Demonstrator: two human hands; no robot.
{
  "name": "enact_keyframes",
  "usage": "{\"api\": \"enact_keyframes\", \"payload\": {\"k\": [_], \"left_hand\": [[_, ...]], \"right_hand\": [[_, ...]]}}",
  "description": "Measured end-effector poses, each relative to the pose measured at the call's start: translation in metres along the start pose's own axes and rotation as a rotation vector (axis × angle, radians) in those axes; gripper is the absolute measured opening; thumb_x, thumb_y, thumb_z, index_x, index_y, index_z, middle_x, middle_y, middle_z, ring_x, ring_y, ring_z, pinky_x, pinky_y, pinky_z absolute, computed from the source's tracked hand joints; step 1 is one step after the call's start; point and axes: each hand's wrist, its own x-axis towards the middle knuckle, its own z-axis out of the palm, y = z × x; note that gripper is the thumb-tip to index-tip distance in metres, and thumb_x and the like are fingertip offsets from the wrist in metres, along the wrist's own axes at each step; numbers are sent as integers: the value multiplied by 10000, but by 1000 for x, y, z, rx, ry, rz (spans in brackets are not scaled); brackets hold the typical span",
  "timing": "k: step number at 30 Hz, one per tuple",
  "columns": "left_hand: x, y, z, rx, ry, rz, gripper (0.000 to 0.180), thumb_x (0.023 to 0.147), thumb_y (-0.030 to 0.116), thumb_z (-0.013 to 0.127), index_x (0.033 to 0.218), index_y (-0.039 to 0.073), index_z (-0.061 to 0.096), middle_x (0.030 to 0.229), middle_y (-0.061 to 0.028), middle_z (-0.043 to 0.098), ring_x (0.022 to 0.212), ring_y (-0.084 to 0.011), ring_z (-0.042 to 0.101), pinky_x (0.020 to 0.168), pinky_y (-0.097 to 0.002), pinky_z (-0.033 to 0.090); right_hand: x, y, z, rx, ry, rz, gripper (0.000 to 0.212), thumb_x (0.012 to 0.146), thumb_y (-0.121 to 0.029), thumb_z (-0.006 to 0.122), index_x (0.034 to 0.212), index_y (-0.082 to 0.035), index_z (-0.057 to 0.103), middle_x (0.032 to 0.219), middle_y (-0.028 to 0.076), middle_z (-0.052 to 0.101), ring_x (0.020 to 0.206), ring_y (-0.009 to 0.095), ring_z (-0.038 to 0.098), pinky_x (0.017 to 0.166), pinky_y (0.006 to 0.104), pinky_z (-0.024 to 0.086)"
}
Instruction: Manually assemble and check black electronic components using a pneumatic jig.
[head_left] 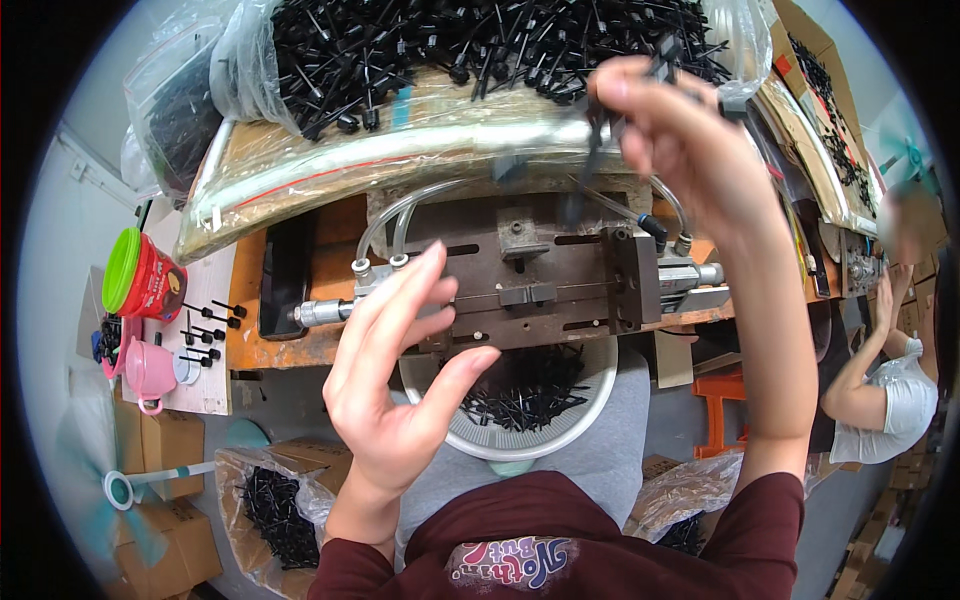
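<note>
Batch apparently partway: black stemmed parts (490, 45) heaped beyond fixture (570, 270) presumably left; loose pile (525, 400) in basin (607, 395) below presumably done. Right hand (685, 125): fingers grasp black pieces (664, 62) (blurred, count unclear). Left hand (390, 405): fingers released, spread near fixture.

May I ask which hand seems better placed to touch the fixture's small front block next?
Probably the left hand: it looks empty and is nearer the front block, whereas the right hand is by the piled black parts.

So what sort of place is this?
Probably a small-parts workshop or factory: a dark metal fixture on an orange wooden bench, a heap of thin-stemmed black parts behind it, and a round white basket holding more below.
</note>
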Motion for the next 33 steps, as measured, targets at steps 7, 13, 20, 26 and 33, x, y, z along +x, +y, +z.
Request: {"api": "enact_keyframes", "payload": {"k": [7,13,20,26,33], "left_hand": [[3,14,1,33,-247,115,385,641,-34,816,1017,0,746,981,-133,726,872,-245,707,725,-319,561],[-13,15,1,2,-288,61,332,626,-26,815,949,20,754,931,-101,711,835,-239,694,694,-322,553],[-39,-20,31,367,-347,160,269,675,32,790,928,-10,707,1199,-135,686,854,-265,689,740,-321,556],[-29,-23,39,523,-391,177,261,704,67,783,949,17,707,1215,-126,686,723,-195,678,655,-298,533],[-26,-19,37,552,-446,115,294,714,95,794,990,27,717,1206,-111,693,723,-196,685,638,-285,528]], "right_hand": [[-70,21,39,204,82,341,218,871,-76,703,1059,30,668,855,71,677,599,95,630,520,213,502],[-92,35,35,172,211,268,274,891,-86,682,1132,39,648,889,86,685,586,90,616,517,209,496],[-114,41,29,194,336,215,171,894,-82,674,1015,28,626,937,136,686,587,98,621,511,227,506],[-125,42,31,146,407,162,157,881,-62,662,972,53,607,966,205,659,557,115,577,476,226,468],[-135,50,27,184,432,224,145,874,-56,667,944,59,612,934,205,658,528,123,571,468,234,467]]}}
